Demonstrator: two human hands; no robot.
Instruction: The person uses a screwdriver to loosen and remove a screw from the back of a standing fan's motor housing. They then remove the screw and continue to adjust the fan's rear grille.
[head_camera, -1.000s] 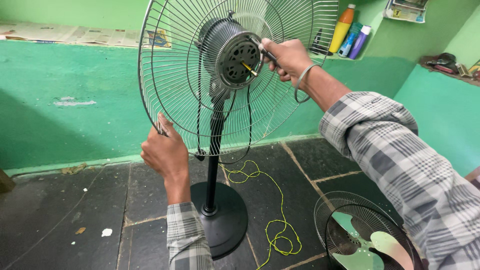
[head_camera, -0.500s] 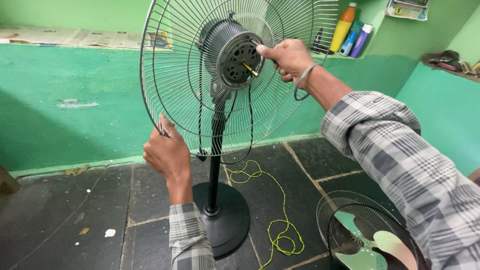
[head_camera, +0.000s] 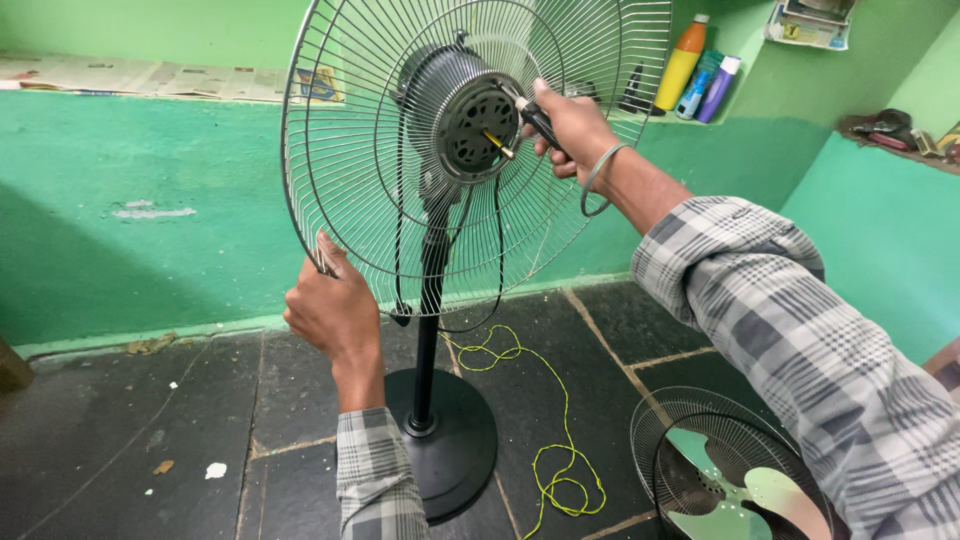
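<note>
A pedestal fan stands on a round black base (head_camera: 455, 450) with its rear wire guard (head_camera: 380, 110) mounted and no blades on the motor (head_camera: 470, 120). My left hand (head_camera: 325, 305) grips the lower left rim of the guard. My right hand (head_camera: 570, 125) holds a black-handled screwdriver (head_camera: 535, 118) with its tip at the motor's front face, beside the bare shaft. A thin ring hangs on my right wrist.
The front wire guard and a silver-green blade (head_camera: 730, 490) lie on the dark tiled floor at lower right. A yellow cord (head_camera: 545, 460) trails from the fan base. Bottles (head_camera: 695, 70) stand on a green wall ledge behind.
The view has drawn slightly closer to the fan. Both hands keep their places on the guard rim and at the motor face.
</note>
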